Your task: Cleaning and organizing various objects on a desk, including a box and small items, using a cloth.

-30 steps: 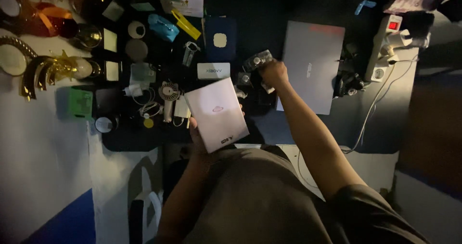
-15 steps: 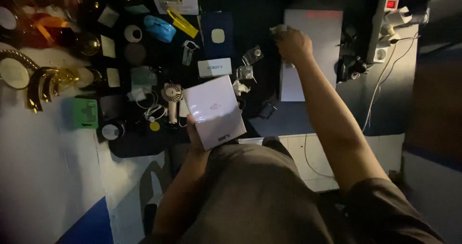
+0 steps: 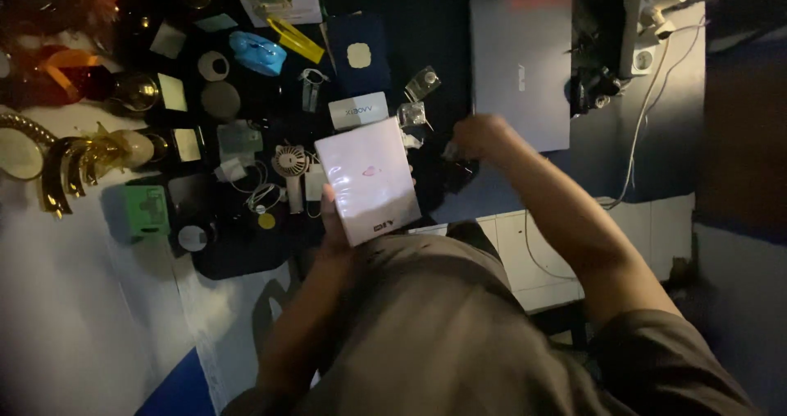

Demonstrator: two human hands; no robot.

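My left hand (image 3: 331, 218) grips the lower edge of a flat white box (image 3: 367, 178) and holds it tilted above the dark table mat (image 3: 238, 252). My right hand (image 3: 480, 135) hovers just right of the box, near the closed grey laptop (image 3: 520, 63), with its fingers curled. A small pale piece (image 3: 449, 150) shows at its fingertips; I cannot tell whether it is held. Two clear plastic packets (image 3: 421, 83) lie just beyond the box.
A small white carton (image 3: 359, 111), a dark blue box (image 3: 358, 54), a blue pouch (image 3: 257, 53), a little white fan (image 3: 288, 162) and a green box (image 3: 146, 209) crowd the mat. Gold ornaments (image 3: 74, 150) stand far left. A power strip (image 3: 636, 31) and cable (image 3: 648, 121) lie right.
My right hand went from the clear packets up over the laptop, then drew back down beside the white box. The box stayed in my left hand.
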